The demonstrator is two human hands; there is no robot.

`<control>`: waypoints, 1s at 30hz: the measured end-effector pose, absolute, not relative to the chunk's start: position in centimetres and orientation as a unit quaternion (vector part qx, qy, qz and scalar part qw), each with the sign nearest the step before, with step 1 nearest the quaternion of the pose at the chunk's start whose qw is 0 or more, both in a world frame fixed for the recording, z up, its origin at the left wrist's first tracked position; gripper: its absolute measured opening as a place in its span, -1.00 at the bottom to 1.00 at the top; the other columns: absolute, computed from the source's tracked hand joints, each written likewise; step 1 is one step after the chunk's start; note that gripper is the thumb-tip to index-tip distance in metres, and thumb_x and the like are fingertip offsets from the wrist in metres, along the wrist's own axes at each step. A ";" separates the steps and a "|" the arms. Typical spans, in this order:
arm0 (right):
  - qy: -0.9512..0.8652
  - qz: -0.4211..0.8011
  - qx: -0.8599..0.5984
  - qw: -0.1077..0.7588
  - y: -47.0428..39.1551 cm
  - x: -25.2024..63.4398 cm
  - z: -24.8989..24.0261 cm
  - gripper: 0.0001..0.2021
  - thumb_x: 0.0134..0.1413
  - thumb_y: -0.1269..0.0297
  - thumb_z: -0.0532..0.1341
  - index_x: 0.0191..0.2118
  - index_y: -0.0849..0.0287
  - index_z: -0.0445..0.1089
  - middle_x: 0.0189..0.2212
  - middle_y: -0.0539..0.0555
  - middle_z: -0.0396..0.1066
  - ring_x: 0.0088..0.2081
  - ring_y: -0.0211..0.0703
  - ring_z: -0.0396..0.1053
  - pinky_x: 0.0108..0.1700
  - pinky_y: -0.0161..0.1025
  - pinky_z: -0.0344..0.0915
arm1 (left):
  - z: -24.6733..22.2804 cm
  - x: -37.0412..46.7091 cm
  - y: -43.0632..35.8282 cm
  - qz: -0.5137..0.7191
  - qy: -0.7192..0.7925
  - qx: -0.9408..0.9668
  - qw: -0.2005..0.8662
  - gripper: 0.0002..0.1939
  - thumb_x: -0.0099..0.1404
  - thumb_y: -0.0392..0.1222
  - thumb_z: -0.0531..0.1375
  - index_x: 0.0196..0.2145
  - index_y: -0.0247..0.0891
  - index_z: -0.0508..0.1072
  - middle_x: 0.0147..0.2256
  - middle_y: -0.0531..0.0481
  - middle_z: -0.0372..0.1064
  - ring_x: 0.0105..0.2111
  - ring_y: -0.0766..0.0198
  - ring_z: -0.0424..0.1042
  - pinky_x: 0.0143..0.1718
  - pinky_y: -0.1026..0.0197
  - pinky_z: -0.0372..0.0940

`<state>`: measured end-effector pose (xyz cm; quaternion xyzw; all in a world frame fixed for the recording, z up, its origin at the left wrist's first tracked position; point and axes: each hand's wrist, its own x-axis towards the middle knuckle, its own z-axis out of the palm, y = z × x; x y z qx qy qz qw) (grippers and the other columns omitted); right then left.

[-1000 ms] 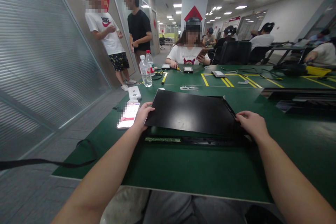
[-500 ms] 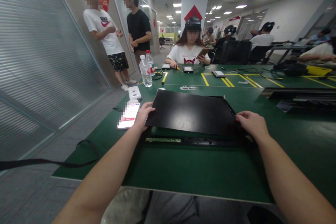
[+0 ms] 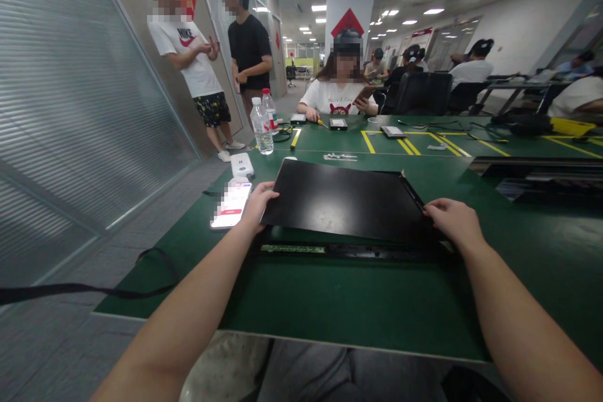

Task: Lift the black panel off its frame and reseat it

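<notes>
A flat black panel is held slightly tilted above the green table. My left hand grips its left edge, thumb on top and fingers underneath. My right hand is closed at the right side, pinching the edge of the black frame; whether the panel is in that pinch too is hard to tell. Below the panel's near edge shows a dark strip of the frame with a green circuit board.
Left of my left hand lie a lit phone and a white device. Behind them stand bottles. Dark long parts lie at the right. Across the table sits a person near small drives.
</notes>
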<state>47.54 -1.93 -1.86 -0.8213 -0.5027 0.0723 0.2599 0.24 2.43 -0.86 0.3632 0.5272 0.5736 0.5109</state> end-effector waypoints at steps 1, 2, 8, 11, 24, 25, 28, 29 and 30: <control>-0.499 0.082 -0.822 0.261 -1.9 47.7 -1.8 -0.76 0.06 0.08 0.24 -0.33 0.02 0.64 -0.40 0.14 0.64 -0.33 0.14 0.56 -0.16 0.01 0.41 | -0.8 0.2 2.5 0.574 0.528 0.362 0.511 -0.62 -0.10 -0.31 0.35 -0.23 -0.17 0.57 -0.39 0.03 0.56 -0.38 0.05 0.54 -0.37 0.13 0.37; -0.496 0.090 -0.823 0.261 -1.9 47.8 -1.7 -0.77 0.04 0.09 0.25 -0.33 0.02 0.64 -0.38 0.14 0.65 -0.34 0.12 0.56 -0.17 0.01 0.41 | -0.8 0.2 2.5 0.575 0.528 0.361 0.510 -0.63 -0.10 -0.32 0.35 -0.24 -0.18 0.57 -0.40 0.03 0.56 -0.39 0.06 0.54 -0.38 0.14 0.36; -0.490 0.109 -0.826 0.256 -2.1 47.7 -1.1 -0.81 0.04 0.12 0.25 -0.36 0.01 0.62 -0.40 0.12 0.64 -0.36 0.11 0.56 -0.21 -0.01 0.39 | -0.7 0.0 2.8 0.573 0.530 0.352 0.516 -0.66 -0.05 -0.30 0.41 -0.25 -0.19 0.54 -0.41 0.03 0.55 -0.38 0.07 0.56 -0.33 0.13 0.40; -0.479 0.120 -0.831 0.255 -2.3 47.3 -0.7 -0.81 0.07 0.13 0.24 -0.36 0.02 0.61 -0.47 0.11 0.60 -0.40 0.10 0.55 -0.22 -0.01 0.38 | -0.5 0.0 2.9 0.570 0.531 0.350 0.521 -0.68 -0.02 -0.31 0.42 -0.26 -0.20 0.54 -0.42 0.02 0.55 -0.37 0.06 0.57 -0.31 0.11 0.42; -0.483 0.131 -0.825 0.262 -2.4 47.2 -0.4 -0.83 0.08 0.20 0.25 -0.32 0.06 0.61 -0.40 0.09 0.67 -0.45 -0.01 0.55 -0.28 -0.08 0.39 | -0.3 0.5 2.8 0.566 0.543 0.342 0.517 -0.72 0.01 -0.34 0.38 -0.27 -0.22 0.52 -0.46 0.05 0.54 -0.42 0.15 0.53 -0.36 0.19 0.40; -0.481 0.129 -0.826 0.262 -2.4 47.1 -0.4 -0.82 0.09 0.20 0.25 -0.33 0.06 0.62 -0.40 0.09 0.67 -0.45 0.00 0.55 -0.28 -0.08 0.39 | -0.3 0.5 2.8 0.566 0.545 0.343 0.515 -0.72 0.01 -0.33 0.38 -0.27 -0.21 0.52 -0.46 0.06 0.54 -0.41 0.14 0.54 -0.35 0.18 0.40; -0.476 0.128 -0.826 0.274 -2.4 47.0 -0.5 -0.83 0.09 0.20 0.25 -0.33 0.06 0.61 -0.39 0.09 0.67 -0.45 -0.01 0.55 -0.26 -0.07 0.40 | -0.4 0.5 2.6 0.567 0.549 0.345 0.509 -0.70 0.00 -0.32 0.39 -0.26 -0.21 0.53 -0.44 0.06 0.54 -0.39 0.13 0.55 -0.33 0.16 0.41; -0.474 0.128 -0.825 0.279 -2.5 46.9 -0.5 -0.83 0.09 0.20 0.25 -0.33 0.06 0.61 -0.39 0.09 0.67 -0.45 -0.01 0.55 -0.26 -0.07 0.41 | -0.4 0.5 2.6 0.567 0.550 0.346 0.507 -0.70 -0.01 -0.32 0.39 -0.25 -0.21 0.54 -0.43 0.05 0.55 -0.39 0.13 0.55 -0.32 0.16 0.41; -0.473 0.128 -0.824 0.283 -2.5 46.9 -0.6 -0.83 0.08 0.20 0.25 -0.34 0.06 0.61 -0.40 0.09 0.67 -0.45 -0.01 0.55 -0.27 -0.08 0.41 | -0.4 0.5 2.5 0.567 0.551 0.346 0.505 -0.70 -0.01 -0.31 0.38 -0.25 -0.21 0.54 -0.43 0.05 0.55 -0.39 0.13 0.55 -0.32 0.16 0.40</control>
